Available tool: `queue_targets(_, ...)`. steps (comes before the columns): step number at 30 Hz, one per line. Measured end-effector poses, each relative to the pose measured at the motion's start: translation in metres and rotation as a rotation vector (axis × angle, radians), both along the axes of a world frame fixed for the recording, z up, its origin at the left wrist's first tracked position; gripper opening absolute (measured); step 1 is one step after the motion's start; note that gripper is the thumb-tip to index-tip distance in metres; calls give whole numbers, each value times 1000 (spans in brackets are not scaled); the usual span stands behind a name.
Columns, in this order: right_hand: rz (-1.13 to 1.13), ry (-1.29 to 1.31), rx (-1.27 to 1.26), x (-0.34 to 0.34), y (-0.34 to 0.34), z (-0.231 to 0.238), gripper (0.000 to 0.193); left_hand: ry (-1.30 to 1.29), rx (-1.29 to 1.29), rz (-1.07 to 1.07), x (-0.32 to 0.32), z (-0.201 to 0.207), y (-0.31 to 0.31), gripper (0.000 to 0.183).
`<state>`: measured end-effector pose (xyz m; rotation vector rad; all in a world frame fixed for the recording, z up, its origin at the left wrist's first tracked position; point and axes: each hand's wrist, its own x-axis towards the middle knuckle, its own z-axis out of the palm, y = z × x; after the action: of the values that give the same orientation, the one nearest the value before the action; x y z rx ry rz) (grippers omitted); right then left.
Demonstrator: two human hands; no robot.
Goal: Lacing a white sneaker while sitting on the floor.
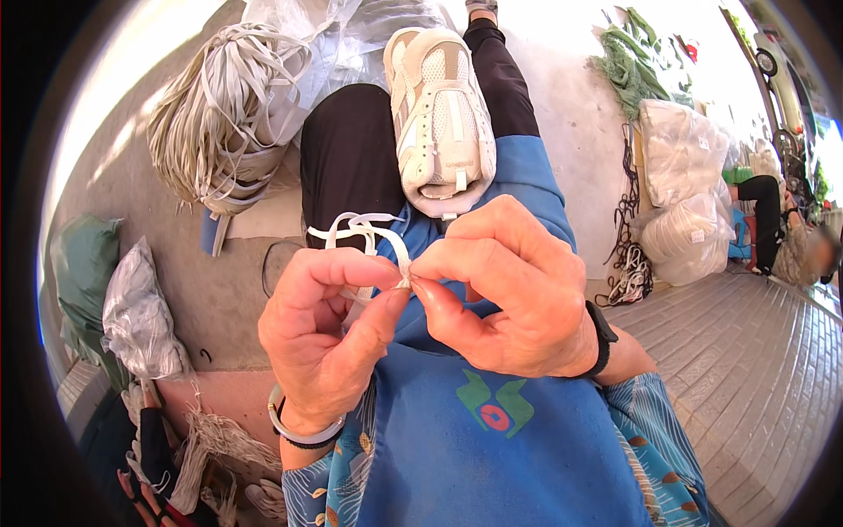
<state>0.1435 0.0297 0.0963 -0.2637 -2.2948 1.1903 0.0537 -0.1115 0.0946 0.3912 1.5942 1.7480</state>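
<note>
Between my two hands, above my lap, a flat white shoelace (358, 230) is pinched, with loops and a tip standing up beyond the fingers. My left hand (325, 329) presses thumb and forefinger together on it. Meeting them from the other side, my right hand (505, 285) also grips the lace between thumb and fingertip. The exact spot they hold is partly hidden by the fingertips. Just beyond, a beige and white sneaker (443, 119) lies across my legs, its heel opening toward me. No lace crossing shows clearly on it.
A large bundle of pale laces (224, 114) hangs at the far left beside clear plastic wrapping (369, 35). Plastic-wrapped packs (685, 158) and dark cords (625, 211) lie at right, near another person (786, 224). Green and clear bags (145, 316) stand left, above cream yarn strands (219, 439).
</note>
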Motion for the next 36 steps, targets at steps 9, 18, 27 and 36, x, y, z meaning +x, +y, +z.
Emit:
queue_targets(9,32,6,118,-2,4,-1,21,302,-28,-13,-1,0,4,24)
queue_targets(18,79,-124,-182,-1,8,3,14,-20,-16,23,-5,5,6,24)
queue_targets(27,54,-47,-130,-10,5,-3,14,-150,28,-114,-13,-3,4,10)
queue_targets(36,1,-50,-184,-15,2,-2,18,-117,56,-47,-16,-11,4,9)
